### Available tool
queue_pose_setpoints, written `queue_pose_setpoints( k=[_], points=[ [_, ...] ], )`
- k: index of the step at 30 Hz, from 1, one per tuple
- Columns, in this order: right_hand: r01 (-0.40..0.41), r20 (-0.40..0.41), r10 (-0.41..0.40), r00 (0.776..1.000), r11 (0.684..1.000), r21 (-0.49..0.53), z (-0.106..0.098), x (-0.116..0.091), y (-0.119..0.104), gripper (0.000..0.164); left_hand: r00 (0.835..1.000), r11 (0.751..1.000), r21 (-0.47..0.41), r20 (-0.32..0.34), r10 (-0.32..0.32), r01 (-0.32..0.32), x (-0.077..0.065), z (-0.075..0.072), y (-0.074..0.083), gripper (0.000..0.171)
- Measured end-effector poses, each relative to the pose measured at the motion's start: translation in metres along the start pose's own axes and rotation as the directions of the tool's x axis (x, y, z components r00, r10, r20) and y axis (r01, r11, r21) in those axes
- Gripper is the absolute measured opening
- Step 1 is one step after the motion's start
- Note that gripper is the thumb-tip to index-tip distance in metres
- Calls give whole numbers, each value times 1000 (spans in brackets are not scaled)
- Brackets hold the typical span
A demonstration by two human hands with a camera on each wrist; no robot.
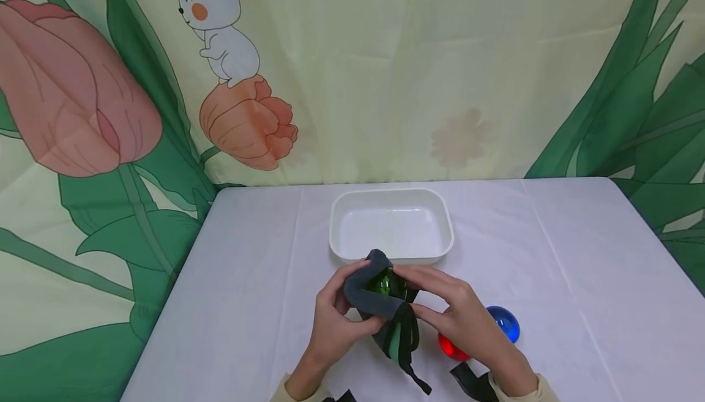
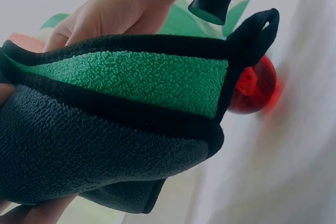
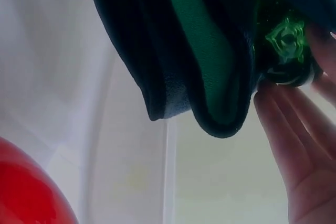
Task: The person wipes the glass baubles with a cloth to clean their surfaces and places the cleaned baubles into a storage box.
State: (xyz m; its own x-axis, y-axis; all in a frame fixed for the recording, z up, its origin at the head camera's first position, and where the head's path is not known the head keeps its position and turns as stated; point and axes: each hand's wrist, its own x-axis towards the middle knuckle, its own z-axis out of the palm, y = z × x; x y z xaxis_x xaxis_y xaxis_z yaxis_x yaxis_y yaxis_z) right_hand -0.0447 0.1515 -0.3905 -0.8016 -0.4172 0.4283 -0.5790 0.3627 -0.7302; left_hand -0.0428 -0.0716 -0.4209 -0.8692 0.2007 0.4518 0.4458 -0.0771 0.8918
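A dark grey cloth (image 1: 380,301) with black edging and a bright green inner side (image 2: 136,77) is folded around a shiny, see-through green ball (image 1: 384,282). My left hand (image 1: 344,310) grips the cloth from the left, thumb in front and fingers behind. From the other side, my right hand (image 1: 457,304) holds the green ball, its fingertips against the glossy surface (image 3: 287,43) and near the cloth's edge. A black loop hangs from the cloth's corner (image 2: 257,35). Much of the ball is hidden by cloth and fingers.
A white rectangular tray (image 1: 337,240) stands just behind the hands on the white-covered table (image 1: 220,328). Right of the cloth, a red ball (image 1: 453,348) and a blue ball (image 1: 503,322) lie on the table, partly hidden by my right forearm.
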Motion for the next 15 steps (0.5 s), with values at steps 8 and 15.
queue_pose_setpoints(
  k=[8,15],
  points=[
    [22,15,-22,1000,1000,3,4,1,1,76,1000,1000,-10,-15,0,0,0,0,1,70],
    [35,11,-35,999,999,31,5,-1,1,75,1000,1000,-12,-12,-15,15,-3,2,1,69]
  ],
)
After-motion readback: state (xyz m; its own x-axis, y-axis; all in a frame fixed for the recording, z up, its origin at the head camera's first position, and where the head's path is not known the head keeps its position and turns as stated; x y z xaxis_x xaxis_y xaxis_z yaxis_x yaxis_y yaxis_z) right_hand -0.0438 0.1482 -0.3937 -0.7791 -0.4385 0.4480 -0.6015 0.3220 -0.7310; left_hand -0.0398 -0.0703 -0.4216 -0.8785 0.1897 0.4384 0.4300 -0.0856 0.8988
